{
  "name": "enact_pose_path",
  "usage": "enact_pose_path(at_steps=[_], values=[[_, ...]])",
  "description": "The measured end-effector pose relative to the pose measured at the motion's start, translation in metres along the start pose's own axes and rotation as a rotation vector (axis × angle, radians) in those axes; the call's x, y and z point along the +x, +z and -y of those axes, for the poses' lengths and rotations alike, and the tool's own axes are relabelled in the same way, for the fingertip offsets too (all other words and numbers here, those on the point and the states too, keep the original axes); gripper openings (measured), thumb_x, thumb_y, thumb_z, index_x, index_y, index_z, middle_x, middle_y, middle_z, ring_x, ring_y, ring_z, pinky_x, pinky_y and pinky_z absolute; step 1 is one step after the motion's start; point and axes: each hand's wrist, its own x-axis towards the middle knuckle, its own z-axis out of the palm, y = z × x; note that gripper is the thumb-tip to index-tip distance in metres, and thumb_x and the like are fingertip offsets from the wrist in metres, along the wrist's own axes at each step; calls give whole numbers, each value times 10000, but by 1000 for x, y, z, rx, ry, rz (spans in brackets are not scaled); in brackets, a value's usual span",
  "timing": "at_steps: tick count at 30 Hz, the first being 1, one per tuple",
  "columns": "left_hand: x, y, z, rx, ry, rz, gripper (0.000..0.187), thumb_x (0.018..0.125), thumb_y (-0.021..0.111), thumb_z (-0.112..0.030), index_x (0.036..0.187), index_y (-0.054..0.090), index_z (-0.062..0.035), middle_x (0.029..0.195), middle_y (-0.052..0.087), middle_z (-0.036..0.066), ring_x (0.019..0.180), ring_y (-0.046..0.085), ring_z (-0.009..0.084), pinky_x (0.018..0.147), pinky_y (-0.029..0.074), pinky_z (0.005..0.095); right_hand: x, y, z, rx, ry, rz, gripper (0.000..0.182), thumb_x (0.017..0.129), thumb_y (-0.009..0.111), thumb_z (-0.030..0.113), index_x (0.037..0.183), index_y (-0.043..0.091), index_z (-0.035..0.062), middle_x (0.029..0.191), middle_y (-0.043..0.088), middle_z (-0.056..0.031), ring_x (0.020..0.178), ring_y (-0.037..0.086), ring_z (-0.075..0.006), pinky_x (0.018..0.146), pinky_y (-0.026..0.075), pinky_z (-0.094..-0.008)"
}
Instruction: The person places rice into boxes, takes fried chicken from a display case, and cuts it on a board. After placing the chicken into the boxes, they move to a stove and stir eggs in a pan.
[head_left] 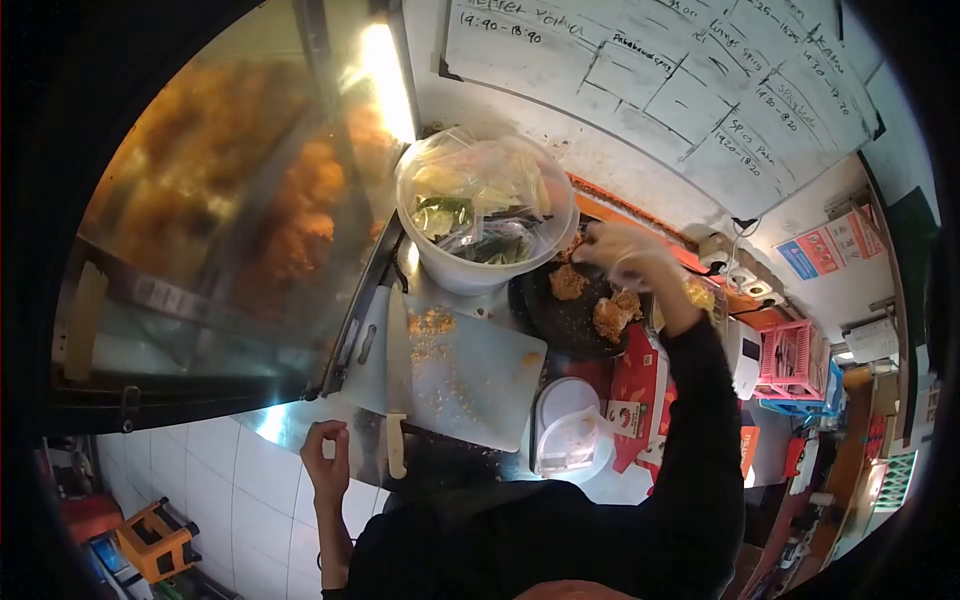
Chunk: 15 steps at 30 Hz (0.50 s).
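My right hand (pixel 622 250), which seems to be in a thin clear glove, reaches over a dark round stone mortar (pixel 552 322). Its fingers close at a piece of fried chicken (pixel 571 248) by the far rim; the fingertips are partly hidden. Two more fried pieces, one browner (pixel 568 282) and one paler (pixel 616 314), lie in the mortar. My left hand (pixel 327 457) hangs by the counter's near edge, fingers curled in and nothing visible in them. Close to it, a large knife (pixel 398 380) with a pale handle lies along a white cutting board (pixel 490 385) strewn with crumbs.
A white bucket (pixel 470 275) holding plastic-bagged items stands behind the board. Left is a lit glass display case (pixel 230 200) with fried food. Red boxes (pixel 632 385) and a lidded plastic container (pixel 568 410) sit near my right arm. A whiteboard (pixel 640 75) hangs above.
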Motion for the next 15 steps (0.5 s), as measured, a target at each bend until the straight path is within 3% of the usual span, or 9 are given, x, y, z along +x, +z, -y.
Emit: enact_pose_path(at_steps=[3,5,7,8,11,13,15], values=[[0,3,-7,-17,24,60,52,820,597,-6,872,604,-7,747,576,75,695,547,164,652,433,276,43,98,-23,24,-19,-167,435,839,581,376,1114,579,38,876,646,-201,828,626,-316,749,476,-408],[4,0,-10,-17,52,78,50,828,595,-13,876,604,-6,751,579,75,698,547,161,654,434,278,28,76,-15,-100,27,-41,459,841,580,389,1106,576,13,855,649,-170,762,636,-287,678,478,-395],[4,-1,-7,-30,56,66,47,836,593,-21,879,603,-6,753,581,74,698,545,159,654,435,279,-8,5,11,-98,91,152,472,840,583,392,1095,574,-5,848,648,-154,721,638,-276,637,478,-388],[1,-3,-5,-22,27,50,48,837,592,-22,881,604,-6,751,579,73,697,544,158,653,432,276,-5,-3,-1,-67,43,114,465,843,581,397,1086,579,1,802,640,-141,673,634,-258,592,475,-379],[1,-5,2,-2,-35,3,52,843,589,-25,887,609,-7,745,572,69,694,541,157,650,424,269,9,9,-13,33,76,54,436,848,574,374,1069,591,-2,810,645,-155,690,635,-281,620,483,-387],[3,4,-2,-53,-28,45,55,833,598,-25,882,609,-2,736,565,70,686,533,149,654,418,264,50,81,-18,-113,114,107,416,859,559,337,1097,585,-4,886,657,-195,777,649,-326,682,500,-384],[11,7,-16,-48,38,99,55,827,603,-23,876,609,0,734,564,72,681,530,144,656,417,264,59,97,-39,-70,-134,-146,430,852,571,384,1040,603,-1,789,656,-177,706,652,-297,652,508,-368]])
